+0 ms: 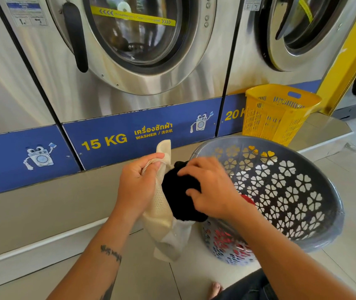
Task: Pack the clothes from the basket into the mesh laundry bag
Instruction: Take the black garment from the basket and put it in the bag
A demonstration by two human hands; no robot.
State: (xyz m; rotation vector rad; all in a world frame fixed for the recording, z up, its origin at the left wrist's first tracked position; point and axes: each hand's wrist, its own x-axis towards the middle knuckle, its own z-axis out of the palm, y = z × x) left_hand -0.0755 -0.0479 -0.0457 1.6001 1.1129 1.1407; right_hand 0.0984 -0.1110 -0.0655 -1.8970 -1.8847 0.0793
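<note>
So I'm crouching on the tile right in front of the gray basket (315,230), which is tipped toward me, and everything's happening just left of its near rim. My left hand (137,187) is closed around the bag's (162,215) cream mesh rim, pinching it up so the mouth is hanging open, with a flap of the rim poking up above my fist. My right hand (210,187) is curled over a black garment (181,195), fingers pressing into the top of it, and I'm stuffing it down through the opening. Most of the black thing is bulging out of the mouth rather than sitting inside, so I'd call this mid-stuff, not done.

Inside the basket, just behind my right wrist, I'm seeing red clothes (247,200), and more red showing through the cutouts low on the near wall. So there's more to pack, can't tell how much.

Next move, I reckon: keep the left pinch tight so the mouth doesn't collapse, shove the black piece down to the bottom, then reach right into the basket for the red stuff.

Further back beyond the basket, a yellow hamper (279,113) is standing against the washers (129,100).
</note>
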